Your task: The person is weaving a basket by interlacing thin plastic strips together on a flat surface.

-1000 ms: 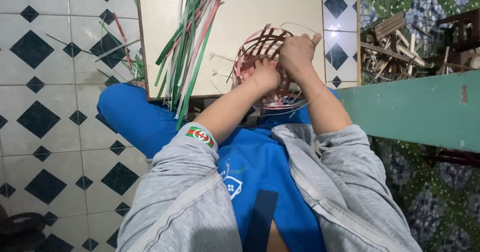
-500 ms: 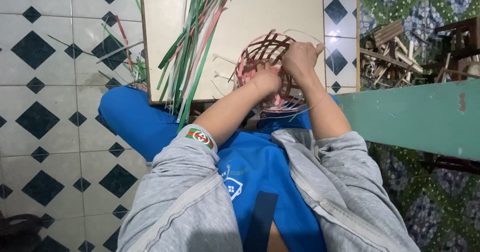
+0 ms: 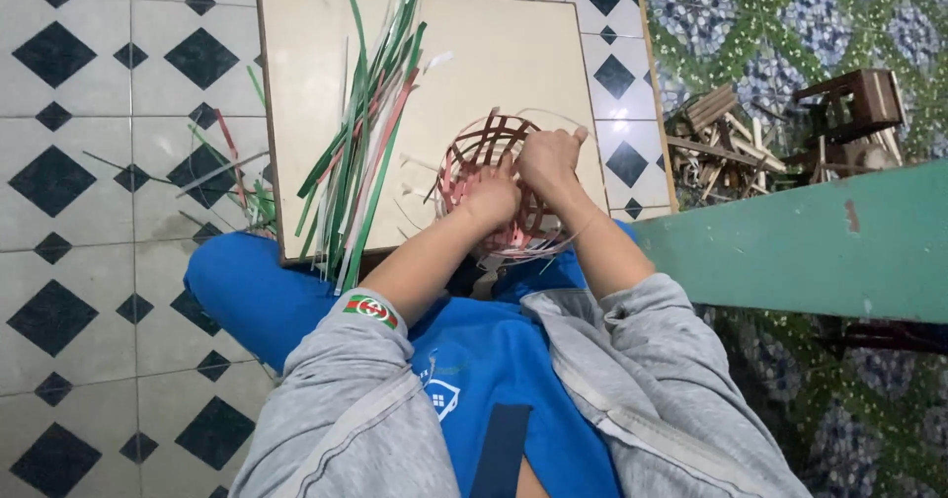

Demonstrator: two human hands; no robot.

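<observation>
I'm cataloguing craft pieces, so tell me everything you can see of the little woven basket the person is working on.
The basket is a small, round, open-weave piece made of flat pinkish-red strips, plastic by the look of it, with wide gaps between the crossings. It is unfinished: thin pale strip ends stick out around its lower edge. It is tipped on its side over the near edge of the cream board, above the person's lap. The left hand presses against it from below, and the right hand grips its rim. How deep it is cannot be told.

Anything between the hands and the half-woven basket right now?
Nothing visible. Both hands are already on the red woven basket: the left hand presses on its near side, and the right hand grips its rim. The loose green and white strips lie off to the left on the board.
</observation>
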